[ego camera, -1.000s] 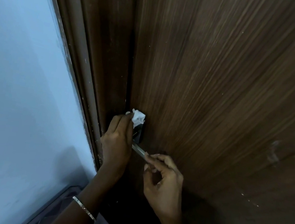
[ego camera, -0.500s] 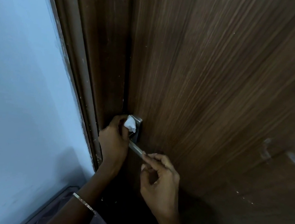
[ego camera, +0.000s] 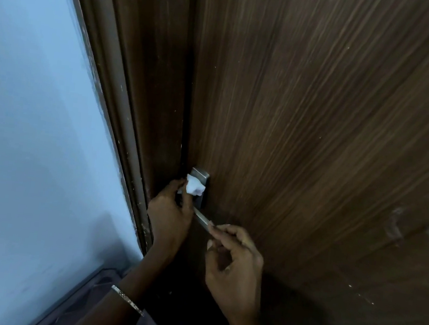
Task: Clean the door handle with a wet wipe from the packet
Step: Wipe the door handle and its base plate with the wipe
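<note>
Low in the middle of the frame, the left hand (ego camera: 169, 212) pinches a crumpled white wet wipe (ego camera: 194, 185) against the brushed-metal backplate (ego camera: 201, 175) of the silver lever door handle (ego camera: 203, 219) on the dark wood-grain door (ego camera: 319, 121). The right hand (ego camera: 236, 269) has its fingertips closed lightly on the lever's free end. To do this well, steady the lever, press the wipe flat, and work round the plate edges before running along the bar.

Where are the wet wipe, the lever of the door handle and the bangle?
wet wipe (ego camera: 194, 186), head view, middle of the crumpled white wad.
lever (ego camera: 201, 217), head view, bare metal between the hands.
bangle (ego camera: 127, 300), head view, band's middle.
</note>
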Available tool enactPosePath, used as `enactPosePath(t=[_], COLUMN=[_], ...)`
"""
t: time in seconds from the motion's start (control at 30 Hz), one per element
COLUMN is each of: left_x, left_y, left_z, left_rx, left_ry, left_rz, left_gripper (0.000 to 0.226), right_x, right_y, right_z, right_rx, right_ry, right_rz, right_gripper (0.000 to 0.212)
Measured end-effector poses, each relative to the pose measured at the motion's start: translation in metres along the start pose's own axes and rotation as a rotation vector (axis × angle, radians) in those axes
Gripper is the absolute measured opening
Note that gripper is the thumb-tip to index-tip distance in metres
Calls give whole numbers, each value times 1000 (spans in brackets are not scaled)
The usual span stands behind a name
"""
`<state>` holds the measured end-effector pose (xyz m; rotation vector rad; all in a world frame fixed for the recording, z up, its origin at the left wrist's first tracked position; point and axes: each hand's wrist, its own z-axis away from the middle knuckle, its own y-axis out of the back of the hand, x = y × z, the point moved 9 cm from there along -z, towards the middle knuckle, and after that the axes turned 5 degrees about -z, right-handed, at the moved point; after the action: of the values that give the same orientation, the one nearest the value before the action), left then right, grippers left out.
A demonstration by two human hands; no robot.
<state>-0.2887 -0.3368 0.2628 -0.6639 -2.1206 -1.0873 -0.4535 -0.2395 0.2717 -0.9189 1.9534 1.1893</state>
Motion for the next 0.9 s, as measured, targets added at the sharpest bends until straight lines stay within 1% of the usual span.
enactPosePath(t=[0.07,0.2,0.3,0.4,0.47,0.5,0.57,0.63,0.7,0.77,0.87,0.9], left_x=[-1,-11,-17,-21,-32,-40,-51,-55,-57,-57,-51,-51], left_y=[-3,-10,-14,-20,-27,-34,-48,-57,-61,-63,-60,-60], left_z=[1,7,4,2,7,13,29,40,46,51,57,60], left_rx=[-7,-36,-56,-144,-221,-269,-340,-379,-398,-409,-432,-440], left_ry=[28,175,248,334,479,600,858,1013,1134,1248,1327,1343], left_rz=[-17,41,52,46,113,210,476,648,765,851,917,922], left_gripper=[16,36,41,45,49,52,57,54,43,37,19,17], right_x=[0,-1,0,0,0,0,0,0,-1,-1,0,1], right_y=[1,3,2,3,3,4,5,5,5,5,5,5], right_z=[-1,-2,-2,-3,-3,-2,-2,-2,-3,-3,-3,-3], right_rx=[12,19,11,17,13,12,17,22,22,24,40,43], right_ry=[3,-5,-4,-5,-10,-12,-8,-3,-3,-3,-10,-16], right_rz=[2,10,24,29,25,24,20,17,9,-9,-29,-40], right_gripper=[36,36,36,34,34,34,34,34,35,35,36,36])
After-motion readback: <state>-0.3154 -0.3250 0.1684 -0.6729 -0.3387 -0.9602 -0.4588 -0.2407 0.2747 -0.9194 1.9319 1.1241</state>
